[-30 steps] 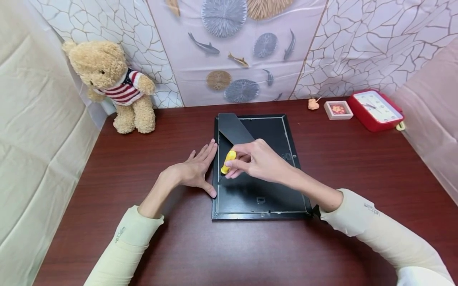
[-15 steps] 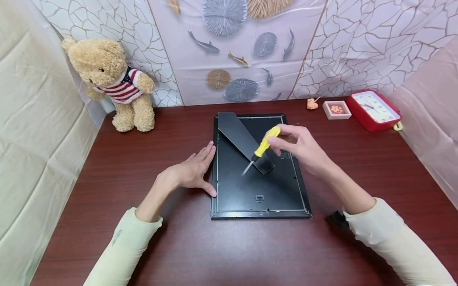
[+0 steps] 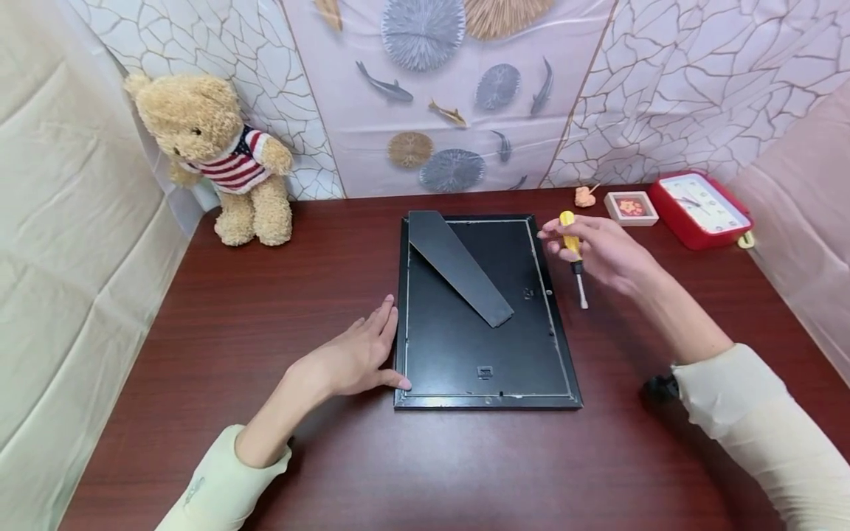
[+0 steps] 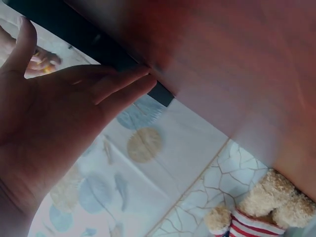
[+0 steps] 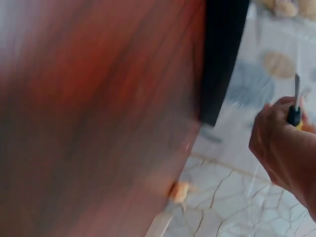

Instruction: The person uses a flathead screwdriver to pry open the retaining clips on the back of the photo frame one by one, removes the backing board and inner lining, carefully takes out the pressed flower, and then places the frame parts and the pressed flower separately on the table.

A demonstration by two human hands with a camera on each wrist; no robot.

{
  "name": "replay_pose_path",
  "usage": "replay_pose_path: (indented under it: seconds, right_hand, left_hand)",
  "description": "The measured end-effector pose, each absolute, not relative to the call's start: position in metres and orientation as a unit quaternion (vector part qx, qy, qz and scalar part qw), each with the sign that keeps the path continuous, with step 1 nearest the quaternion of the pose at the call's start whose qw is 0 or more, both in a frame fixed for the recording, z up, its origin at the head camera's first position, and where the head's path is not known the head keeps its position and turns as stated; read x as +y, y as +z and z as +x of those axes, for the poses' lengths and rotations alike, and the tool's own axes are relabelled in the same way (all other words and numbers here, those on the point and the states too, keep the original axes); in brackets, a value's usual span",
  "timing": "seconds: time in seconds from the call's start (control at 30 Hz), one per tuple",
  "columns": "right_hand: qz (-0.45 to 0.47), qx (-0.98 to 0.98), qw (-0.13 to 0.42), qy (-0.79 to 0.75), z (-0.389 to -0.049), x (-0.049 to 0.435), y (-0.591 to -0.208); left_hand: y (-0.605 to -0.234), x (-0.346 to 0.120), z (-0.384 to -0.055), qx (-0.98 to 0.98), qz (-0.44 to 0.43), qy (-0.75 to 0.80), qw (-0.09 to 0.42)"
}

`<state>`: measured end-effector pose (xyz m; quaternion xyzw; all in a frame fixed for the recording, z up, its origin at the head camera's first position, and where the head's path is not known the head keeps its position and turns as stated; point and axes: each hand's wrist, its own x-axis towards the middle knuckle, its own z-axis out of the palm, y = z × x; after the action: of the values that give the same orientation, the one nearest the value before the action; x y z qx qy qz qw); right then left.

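Note:
A black picture frame (image 3: pixel 458 361) lies back side up on the dark wood table, its stand leg (image 3: pixel 458 269) slanting across the backing. Against the frame's left edge rests my left hand (image 3: pixel 345 360), fingers straight and the thumb touching near the lower left corner. In the left wrist view, that hand (image 4: pixel 54 111) has its fingertips on the frame's side. My right hand (image 3: pixel 607 251) holds a yellow-handled screwdriver (image 3: pixel 569 240) to the right of the frame, blade pointing down toward me. The right wrist view shows this hand (image 5: pixel 284 140) with the screwdriver's black collar and metal blade.
A teddy bear (image 3: pixel 242 158) in a striped sweater sits at the back left. At the back right are a small peach-coloured ornament (image 3: pixel 584 197), a little white-framed box (image 3: pixel 631 208) and a red clock (image 3: pixel 702 209). Patterned cloth hangs behind the table.
My right hand has carried the screwdriver from the frame's left edge to beyond its right side, and the blade has swung round. My left hand has slid slightly toward me along the edge.

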<state>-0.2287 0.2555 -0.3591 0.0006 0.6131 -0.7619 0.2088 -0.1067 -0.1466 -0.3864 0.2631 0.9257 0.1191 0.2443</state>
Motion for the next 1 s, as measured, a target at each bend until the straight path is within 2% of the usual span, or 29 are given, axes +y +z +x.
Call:
replay_pose_path:
  seconds: [0.17, 0.27, 0.4, 0.57, 0.8, 1.0]
  right_hand:
    - [-0.015, 0.757, 0.182, -0.628, -0.256, 0.265, -0.371]
    - [-0.028, 0.813, 0.179, -0.554, -0.274, 0.266, -0.378]
    - [-0.053, 0.855, 0.200, -0.477, -0.293, 0.260, -0.382]
    - [-0.076, 0.894, 0.188, -0.399, -0.307, 0.246, -0.384]
    - [-0.057, 0.875, 0.180, -0.446, -0.319, 0.236, -0.396]
    - [0.005, 0.779, 0.232, -0.582, -0.328, 0.248, -0.407]
  left_hand:
    - [-0.381, -0.135, -0.092, 0.936, 0.238, 0.089, 0.242]
    - [-0.403, -0.137, -0.089, 0.942, 0.237, 0.095, 0.217]
    - [-0.437, -0.143, -0.086, 0.945, 0.239, 0.124, 0.187]
    - [-0.450, -0.146, -0.079, 0.947, 0.242, 0.128, 0.168]
    - [-0.438, -0.144, -0.074, 0.944, 0.229, 0.150, 0.185]
    - [-0.427, -0.142, -0.072, 0.941, 0.239, 0.139, 0.195]
